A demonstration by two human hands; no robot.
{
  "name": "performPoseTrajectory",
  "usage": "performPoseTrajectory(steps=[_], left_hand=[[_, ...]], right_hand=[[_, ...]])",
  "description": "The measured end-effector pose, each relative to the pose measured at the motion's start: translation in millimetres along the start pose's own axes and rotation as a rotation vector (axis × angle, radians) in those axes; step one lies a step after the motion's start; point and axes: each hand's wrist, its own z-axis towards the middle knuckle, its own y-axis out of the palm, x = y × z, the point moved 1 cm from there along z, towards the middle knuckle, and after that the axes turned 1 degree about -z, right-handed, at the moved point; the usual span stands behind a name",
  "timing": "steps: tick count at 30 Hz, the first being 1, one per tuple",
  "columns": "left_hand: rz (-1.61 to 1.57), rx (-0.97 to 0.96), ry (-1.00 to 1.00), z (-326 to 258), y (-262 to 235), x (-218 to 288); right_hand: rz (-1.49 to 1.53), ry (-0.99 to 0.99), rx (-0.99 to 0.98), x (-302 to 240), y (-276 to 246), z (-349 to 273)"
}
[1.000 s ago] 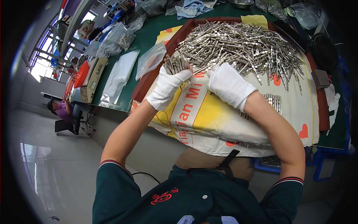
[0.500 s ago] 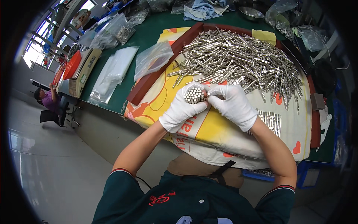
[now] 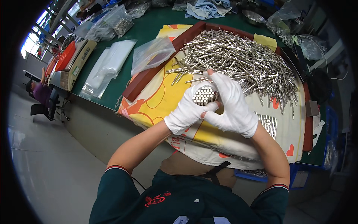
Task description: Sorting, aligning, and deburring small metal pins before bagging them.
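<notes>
Both my hands wear white cotton gloves. My left hand (image 3: 185, 112) is wrapped around a tight bundle of metal pins (image 3: 204, 95), held upright so the round pin ends face the camera. My right hand (image 3: 232, 108) cups the same bundle from the right, fingers curled over its far side. Just beyond the hands lies a large loose heap of the same silvery pins (image 3: 238, 61) on a yellow and white printed sack (image 3: 156, 100) spread over the green table.
A brown tray edge (image 3: 149, 74) borders the sack. Clear plastic bags (image 3: 151, 54) and flat bag sheets (image 3: 106, 67) lie to the left. A scale (image 3: 76, 63) and an orange box stand farther left. Another person (image 3: 41, 91) sits beyond the table's end. A metal bowl (image 3: 253, 16) is at the back.
My hands drew back from the pin heap with a gathered bundle and turned it upright, ends toward the camera. The right hand has closed in around it.
</notes>
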Motion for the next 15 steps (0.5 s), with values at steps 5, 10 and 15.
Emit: performPoseTrajectory(steps=[5, 10, 15], left_hand=[[-0.067, -0.134, -0.064, 0, -2, -8], [-0.030, -0.141, -0.005, 0, -2, -9], [0.116, -0.176, 0.021, 1, -5, -9]], right_hand=[[0.201, 0.192, -0.258, 7, 4, -2], [0.189, 0.042, -0.186, 16, 9, -5], [0.174, 0.089, -0.147, 15, 4, -5]])
